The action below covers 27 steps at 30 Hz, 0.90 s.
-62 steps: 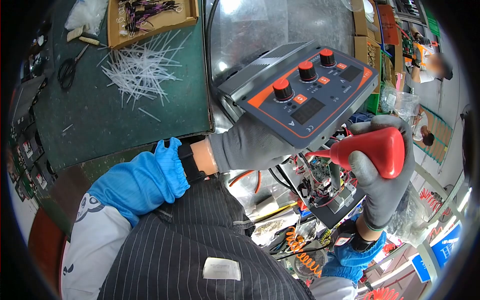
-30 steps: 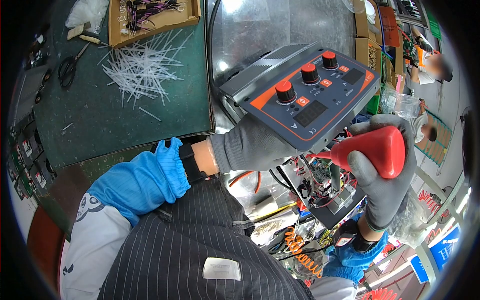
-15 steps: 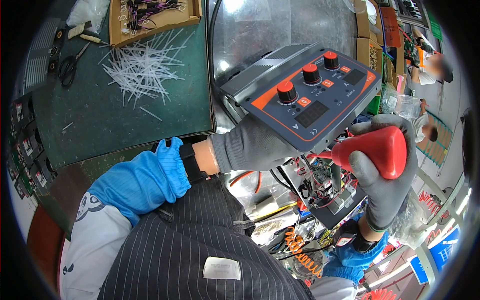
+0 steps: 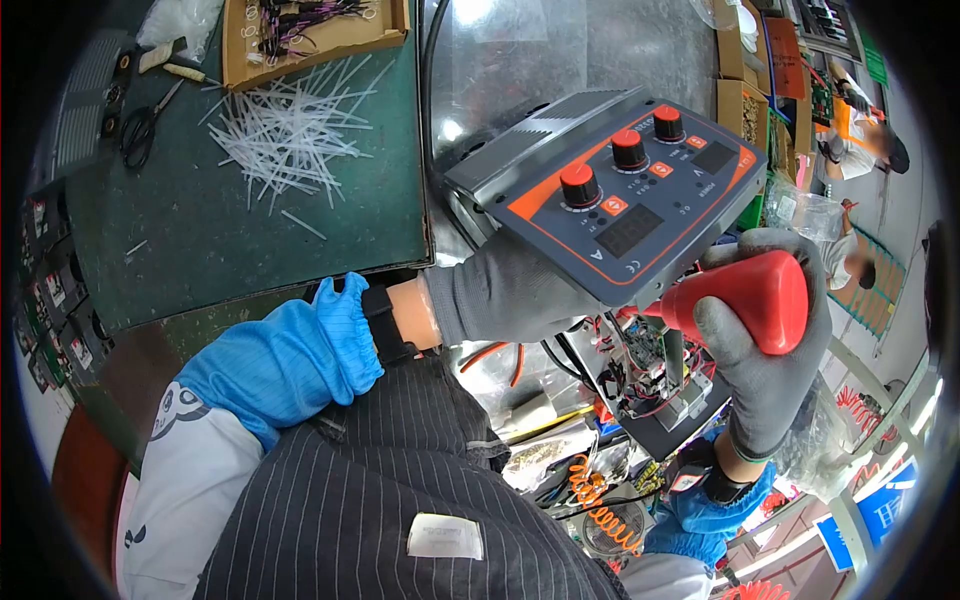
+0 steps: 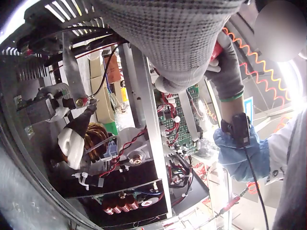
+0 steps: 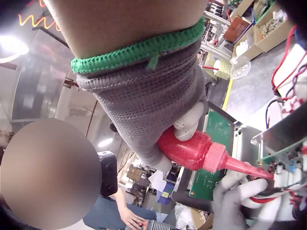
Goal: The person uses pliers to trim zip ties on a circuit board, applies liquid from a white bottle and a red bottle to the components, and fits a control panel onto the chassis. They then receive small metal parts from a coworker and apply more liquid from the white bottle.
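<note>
My right hand (image 4: pixel 770 350) wears a grey glove and grips a red squeeze bottle (image 4: pixel 765 300). In the right wrist view the bottle's nozzle (image 6: pixel 244 167) points at white connectors and red and white wires. Close under the nozzle tip are the fingers of my gloved left hand (image 6: pixel 235 203), with red wires running by them; I cannot tell whether they pinch these wires. In the head view the left hand (image 4: pixel 515 290) reaches beneath a tilted dark control panel (image 4: pixel 640 250) with red-topped knobs, which hides its fingers. Wiring and a green circuit board (image 5: pixel 182 117) show inside the open unit.
White plastic strips (image 4: pixel 290 140) lie piled on a green mat (image 4: pixel 200 240). Scissors (image 4: pixel 140 135), a brush (image 4: pixel 165 58) and a cardboard box (image 4: pixel 310 65) of purple wired parts surround them. Bins (image 4: pixel 745 110) stand at the far side. Other people are in the background.
The control panel has shifted slightly right and down in the head view. A ridged grey case has appeared at the far left edge. My right hand keeps its grip on the bottle.
</note>
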### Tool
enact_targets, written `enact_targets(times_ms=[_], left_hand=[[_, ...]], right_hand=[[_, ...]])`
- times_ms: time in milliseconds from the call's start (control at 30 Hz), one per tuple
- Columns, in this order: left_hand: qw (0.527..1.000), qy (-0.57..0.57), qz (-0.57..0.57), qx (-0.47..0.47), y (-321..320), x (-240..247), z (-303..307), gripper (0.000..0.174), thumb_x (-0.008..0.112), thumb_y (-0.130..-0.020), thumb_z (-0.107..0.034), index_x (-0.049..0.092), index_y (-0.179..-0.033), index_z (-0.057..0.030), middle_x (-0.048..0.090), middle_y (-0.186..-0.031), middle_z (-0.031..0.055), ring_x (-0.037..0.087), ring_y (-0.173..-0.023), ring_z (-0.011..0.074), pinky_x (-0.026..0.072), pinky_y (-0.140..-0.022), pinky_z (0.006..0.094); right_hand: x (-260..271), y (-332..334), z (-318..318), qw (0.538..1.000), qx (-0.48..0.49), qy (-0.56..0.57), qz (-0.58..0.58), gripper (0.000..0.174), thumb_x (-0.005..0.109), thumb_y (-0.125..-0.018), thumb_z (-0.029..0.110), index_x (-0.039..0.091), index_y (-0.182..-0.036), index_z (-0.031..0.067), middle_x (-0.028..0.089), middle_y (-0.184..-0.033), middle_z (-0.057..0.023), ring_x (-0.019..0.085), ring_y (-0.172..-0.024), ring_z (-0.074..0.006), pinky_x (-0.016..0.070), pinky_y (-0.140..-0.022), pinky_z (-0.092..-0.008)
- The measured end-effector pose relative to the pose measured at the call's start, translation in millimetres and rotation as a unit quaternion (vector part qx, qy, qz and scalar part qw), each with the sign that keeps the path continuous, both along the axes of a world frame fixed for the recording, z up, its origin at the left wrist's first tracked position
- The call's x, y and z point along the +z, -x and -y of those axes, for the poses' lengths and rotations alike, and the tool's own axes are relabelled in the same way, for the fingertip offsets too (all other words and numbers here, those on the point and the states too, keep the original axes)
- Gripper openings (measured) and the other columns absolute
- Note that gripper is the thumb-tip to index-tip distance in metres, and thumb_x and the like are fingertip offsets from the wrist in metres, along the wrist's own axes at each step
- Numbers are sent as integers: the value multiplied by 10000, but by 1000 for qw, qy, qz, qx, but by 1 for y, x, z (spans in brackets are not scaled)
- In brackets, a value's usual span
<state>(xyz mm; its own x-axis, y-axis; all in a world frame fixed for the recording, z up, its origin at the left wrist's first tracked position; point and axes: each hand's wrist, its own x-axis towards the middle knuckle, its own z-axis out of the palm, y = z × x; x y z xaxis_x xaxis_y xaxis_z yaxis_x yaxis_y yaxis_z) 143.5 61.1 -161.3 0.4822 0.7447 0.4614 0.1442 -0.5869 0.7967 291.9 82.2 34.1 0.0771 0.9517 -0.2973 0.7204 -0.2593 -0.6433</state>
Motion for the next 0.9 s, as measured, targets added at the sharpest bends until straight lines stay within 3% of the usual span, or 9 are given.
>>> enact_targets(times_ms=[900], left_hand=[[999,20,5,-44,0,-12,6,603,696,-810,-193,521,-1382,-110,471,-1439,175,442,-1345,386,380,-1099,535]], right_hand=[[-9,1,-1,999,36,2,35,597,882,-660,240,578,-1123,18,617,-1025,-51,603,-938,-149,495,-865,-304]])
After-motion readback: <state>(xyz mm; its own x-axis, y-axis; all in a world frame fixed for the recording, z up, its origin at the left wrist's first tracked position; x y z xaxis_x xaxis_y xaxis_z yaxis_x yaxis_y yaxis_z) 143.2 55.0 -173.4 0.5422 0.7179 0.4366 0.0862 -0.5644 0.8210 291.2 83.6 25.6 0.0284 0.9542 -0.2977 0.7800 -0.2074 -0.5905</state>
